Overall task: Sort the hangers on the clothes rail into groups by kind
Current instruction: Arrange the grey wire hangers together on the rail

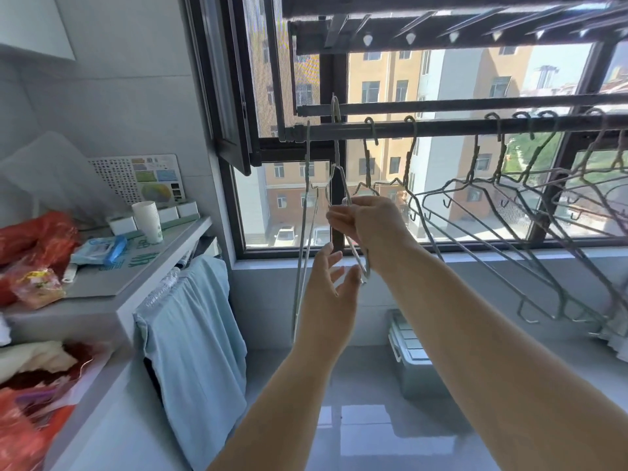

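A dark clothes rail (441, 125) runs across the window. My right hand (367, 219) is shut on a thin silver wire hanger (338, 178) whose hook sits over the rail at its left part. My left hand (328, 283) is just below, fingers apart, close to the hanger's lower end and holding nothing. Another wire hanger (306, 212) hangs edge-on at the rail's left end. Several grey-green wire hangers (482, 212) hang along the rail to the right, tilted and overlapping.
A second rail (475, 105) runs just behind and a drying rack (441, 32) hangs overhead. A white shelf (142, 277) at left carries cups, red bags and a blue pack, with pale blue cloth (193, 334) draped on it. A grey box (413, 355) sits under the sill.
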